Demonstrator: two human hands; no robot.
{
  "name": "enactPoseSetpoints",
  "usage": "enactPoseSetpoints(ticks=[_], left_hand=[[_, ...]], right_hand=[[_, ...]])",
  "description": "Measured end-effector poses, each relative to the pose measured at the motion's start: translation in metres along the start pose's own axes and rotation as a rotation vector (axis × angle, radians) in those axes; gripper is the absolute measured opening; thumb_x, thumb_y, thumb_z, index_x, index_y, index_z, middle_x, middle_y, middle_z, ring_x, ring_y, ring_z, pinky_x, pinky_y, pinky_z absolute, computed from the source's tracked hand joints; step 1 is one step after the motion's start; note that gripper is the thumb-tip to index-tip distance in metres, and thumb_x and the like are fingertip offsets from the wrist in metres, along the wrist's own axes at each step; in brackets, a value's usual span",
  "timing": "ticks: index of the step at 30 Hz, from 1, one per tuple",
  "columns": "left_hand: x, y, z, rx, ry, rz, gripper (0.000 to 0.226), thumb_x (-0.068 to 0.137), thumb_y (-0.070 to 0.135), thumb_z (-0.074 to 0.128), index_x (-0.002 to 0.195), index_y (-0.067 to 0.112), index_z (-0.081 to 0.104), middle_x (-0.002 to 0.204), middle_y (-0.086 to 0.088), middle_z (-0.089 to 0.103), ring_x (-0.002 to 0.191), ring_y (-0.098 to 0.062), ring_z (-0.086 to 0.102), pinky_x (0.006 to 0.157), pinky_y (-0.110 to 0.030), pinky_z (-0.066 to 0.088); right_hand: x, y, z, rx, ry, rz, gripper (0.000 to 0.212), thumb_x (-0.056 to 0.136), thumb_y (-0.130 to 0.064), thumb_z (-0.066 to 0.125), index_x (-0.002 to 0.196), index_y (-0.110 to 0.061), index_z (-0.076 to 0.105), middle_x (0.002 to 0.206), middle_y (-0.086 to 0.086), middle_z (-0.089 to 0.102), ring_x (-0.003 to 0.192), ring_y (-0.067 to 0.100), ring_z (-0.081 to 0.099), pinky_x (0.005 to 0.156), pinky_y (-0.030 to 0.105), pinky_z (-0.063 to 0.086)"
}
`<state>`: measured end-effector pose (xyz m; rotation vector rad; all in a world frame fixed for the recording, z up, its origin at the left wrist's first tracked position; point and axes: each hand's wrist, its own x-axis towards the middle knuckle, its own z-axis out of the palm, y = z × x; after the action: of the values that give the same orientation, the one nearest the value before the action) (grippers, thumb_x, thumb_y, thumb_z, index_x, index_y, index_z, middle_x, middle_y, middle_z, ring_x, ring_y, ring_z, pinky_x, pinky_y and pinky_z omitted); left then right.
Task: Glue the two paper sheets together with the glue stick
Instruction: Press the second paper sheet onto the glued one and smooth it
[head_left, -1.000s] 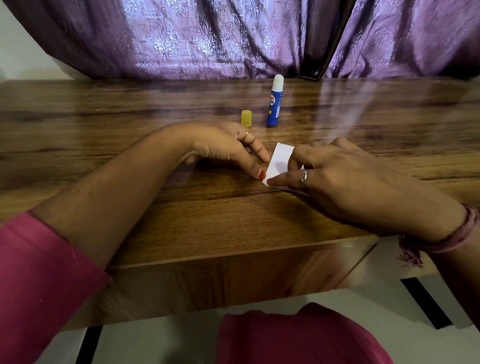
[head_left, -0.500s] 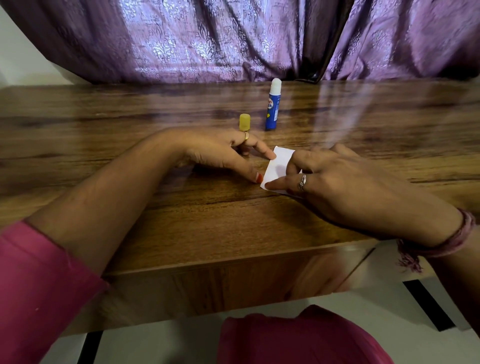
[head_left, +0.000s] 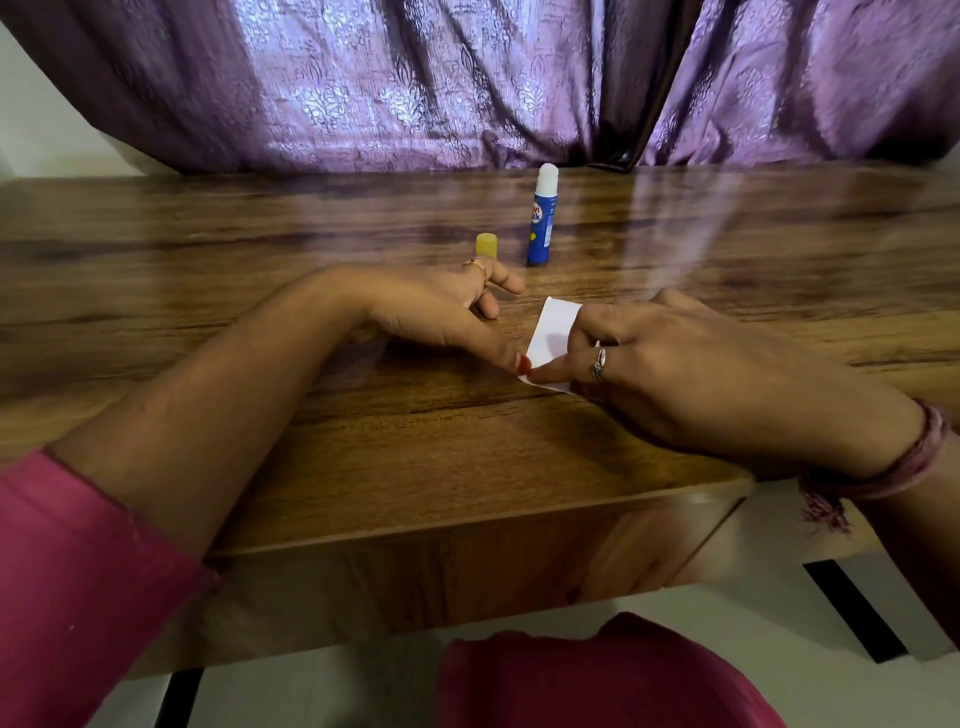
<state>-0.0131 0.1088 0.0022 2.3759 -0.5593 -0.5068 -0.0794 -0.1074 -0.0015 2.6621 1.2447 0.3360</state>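
From the head view, a small white rectangular paper piece (head_left: 554, 332) lay flat on the glossy brown wood-grain table (head_left: 363, 441), near its front edge and just right of centre. The right hand (head_left: 691, 374) rested over the paper's right part, its fingers extended and pressing down on the sheet, a silver ring on one finger. The left hand (head_left: 441, 312) reached in from the left with its thumb stretched out, the red-painted thumbnail touching the paper's near left corner; its other fingers hung loosely curled, holding nothing. Whether one sheet or two lay there could not be told. Behind the hands stood the blue glue stick (head_left: 541, 221) upright and uncapped, with its yellow cap (head_left: 487, 244) just to the left. A purple patterned curtain (head_left: 467, 83) hung behind the table.
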Motion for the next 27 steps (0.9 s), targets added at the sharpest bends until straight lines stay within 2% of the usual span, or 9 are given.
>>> enactPoseSetpoints(ticks=[4,7,10,12,15,17,19,23,27], left_hand=[[0.001,0.000,0.000,0.059,-0.001,-0.005,0.087,0.051,0.053,0.073,0.127,0.035,0.033,0.104,0.012,0.044,0.089,0.001,0.045,0.074,-0.019,0.037],[0.001,0.001,0.000,0.064,-0.001,-0.011,0.091,0.047,0.055,0.072,0.127,0.035,0.033,0.103,0.013,0.044,0.090,0.002,0.044,0.074,-0.019,0.036],[0.001,0.001,-0.001,0.045,-0.007,-0.021,0.090,0.047,0.054,0.073,0.125,0.035,0.034,0.105,0.013,0.045,0.092,0.003,0.044,0.073,-0.018,0.036],[0.002,0.001,-0.001,0.036,-0.013,-0.032,0.089,0.046,0.054,0.074,0.124,0.035,0.034,0.105,0.012,0.045,0.093,0.003,0.044,0.074,-0.020,0.037],[0.002,0.001,0.000,0.030,-0.015,-0.041,0.090,0.045,0.054,0.074,0.123,0.034,0.035,0.106,0.012,0.045,0.093,0.001,0.044,0.076,-0.022,0.037],[0.002,0.001,0.000,0.023,-0.011,-0.038,0.089,0.045,0.053,0.074,0.123,0.033,0.035,0.105,0.013,0.045,0.092,0.002,0.043,0.073,-0.020,0.036],[0.002,0.001,0.000,0.025,-0.017,-0.046,0.090,0.044,0.054,0.074,0.122,0.033,0.035,0.105,0.012,0.044,0.093,0.002,0.043,0.073,-0.020,0.036],[0.003,0.002,0.000,0.030,-0.037,-0.061,0.092,0.039,0.056,0.073,0.120,0.034,0.036,0.106,0.011,0.044,0.096,0.000,0.042,0.078,-0.023,0.037],[0.002,0.002,0.001,-0.010,-0.035,-0.057,0.090,0.040,0.053,0.074,0.119,0.033,0.037,0.103,0.013,0.044,0.094,0.002,0.043,0.073,-0.020,0.037]], right_hand=[[0.001,0.005,-0.002,0.076,-0.043,-0.012,0.056,0.089,-0.047,0.015,0.120,-0.033,0.059,0.099,-0.009,0.049,0.089,0.007,0.050,0.071,0.035,0.036],[0.003,0.014,-0.002,0.224,-0.046,-0.045,0.047,0.091,-0.049,0.026,0.127,-0.041,0.054,0.097,-0.015,0.048,0.088,-0.007,0.044,0.077,0.039,0.040],[0.009,0.027,-0.001,0.378,-0.010,-0.033,0.037,0.095,-0.040,0.042,0.129,-0.032,0.057,0.097,-0.016,0.048,0.088,-0.008,0.046,0.083,0.039,0.044],[0.013,0.035,0.002,0.430,0.007,-0.017,0.034,0.096,-0.024,0.049,0.130,-0.027,0.056,0.096,-0.002,0.052,0.087,0.002,0.047,0.084,0.032,0.043],[0.015,0.038,0.004,0.460,-0.054,-0.008,0.038,0.095,-0.025,0.047,0.127,-0.043,0.049,0.097,-0.001,0.052,0.094,0.002,0.044,0.083,0.010,0.029],[0.017,0.034,0.004,0.483,-0.120,0.017,0.037,0.093,-0.034,0.043,0.121,-0.058,0.042,0.097,-0.011,0.048,0.099,-0.001,0.040,0.086,0.017,0.025],[0.018,0.033,0.004,0.482,-0.166,0.062,0.035,0.089,-0.045,0.038,0.120,-0.061,0.043,0.098,-0.015,0.046,0.098,-0.001,0.039,0.086,0.027,0.027],[0.021,0.037,0.007,0.452,-0.216,0.111,0.028,0.096,-0.039,0.043,0.112,-0.036,0.066,0.082,-0.014,0.049,0.075,-0.004,0.042,0.072,0.013,0.032],[0.022,0.038,0.005,0.525,-0.178,0.099,0.033,0.096,-0.037,0.046,0.126,-0.051,0.048,0.102,-0.010,0.045,0.098,0.004,0.036,0.086,0.027,0.026]])
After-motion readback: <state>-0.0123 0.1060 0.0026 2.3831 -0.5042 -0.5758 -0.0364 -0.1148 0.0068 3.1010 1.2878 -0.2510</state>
